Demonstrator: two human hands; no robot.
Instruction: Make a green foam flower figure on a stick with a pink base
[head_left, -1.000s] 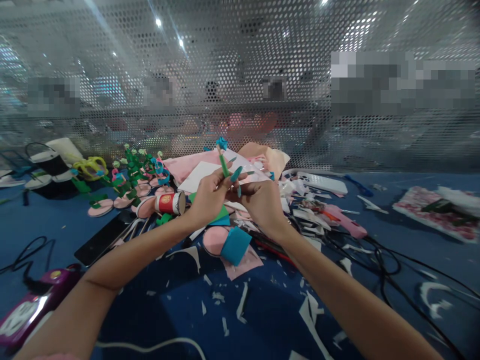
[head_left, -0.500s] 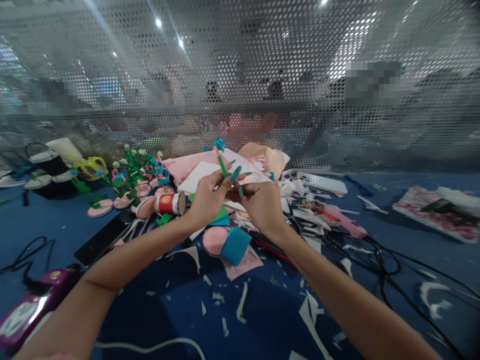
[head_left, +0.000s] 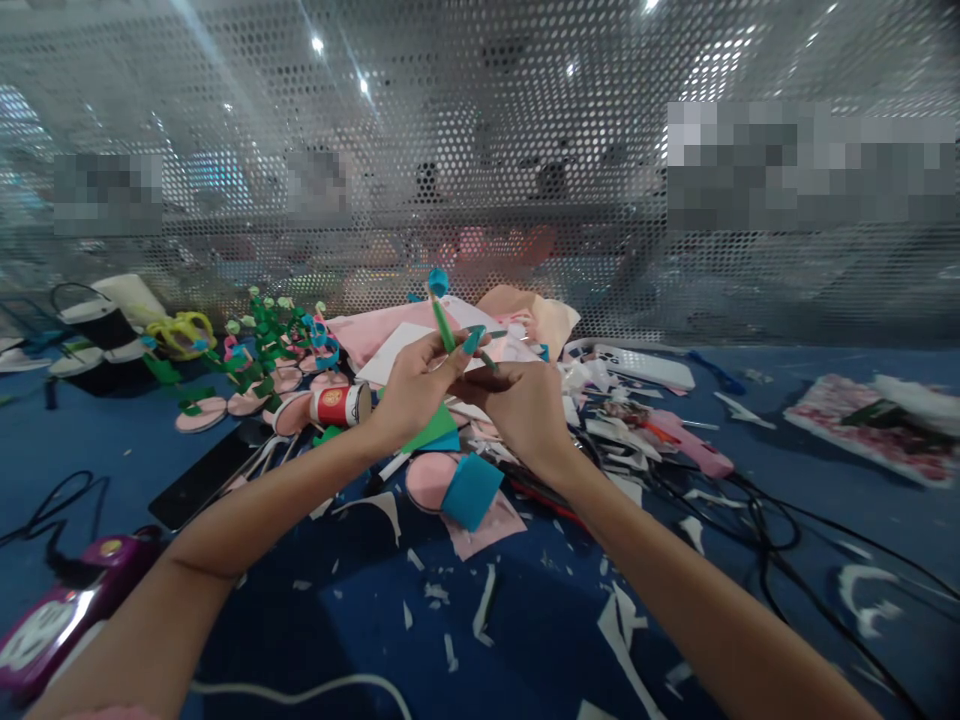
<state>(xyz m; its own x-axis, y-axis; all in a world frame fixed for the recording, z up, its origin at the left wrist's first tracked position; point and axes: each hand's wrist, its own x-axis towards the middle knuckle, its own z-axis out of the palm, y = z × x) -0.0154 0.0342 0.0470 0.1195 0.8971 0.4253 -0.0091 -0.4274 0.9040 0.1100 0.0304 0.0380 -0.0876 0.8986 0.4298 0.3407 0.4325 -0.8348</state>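
Observation:
A paper flower (head_left: 442, 322) with a blue head and a green-wrapped stick stem leans slightly left above the middle of the table. My left hand (head_left: 414, 388) pinches the stem between thumb and fingers, below the blue head. Close against it, my right hand (head_left: 521, 405) is closed at the stem's lower end, which the fingers hide. Under my hands lie green paper (head_left: 431, 430) and a pink disc (head_left: 433, 482) with a blue paper piece (head_left: 472, 492) beside it. Similar small paper flowers on pink round bases (head_left: 201, 415) stand to the left.
A red and white paper roll (head_left: 341, 405) and a dark phone (head_left: 206, 478) lie left of centre. On the right are a pink glue gun (head_left: 690, 442), black cables (head_left: 761, 520) and a white phone (head_left: 645, 367). Paper scraps litter the blue table; a perforated metal screen (head_left: 480, 130) rises behind.
The blue flower head has turned and shifted slightly left as the stem rotated in my fingers. My fingertips have moved a little; both hands stay in nearly the same place.

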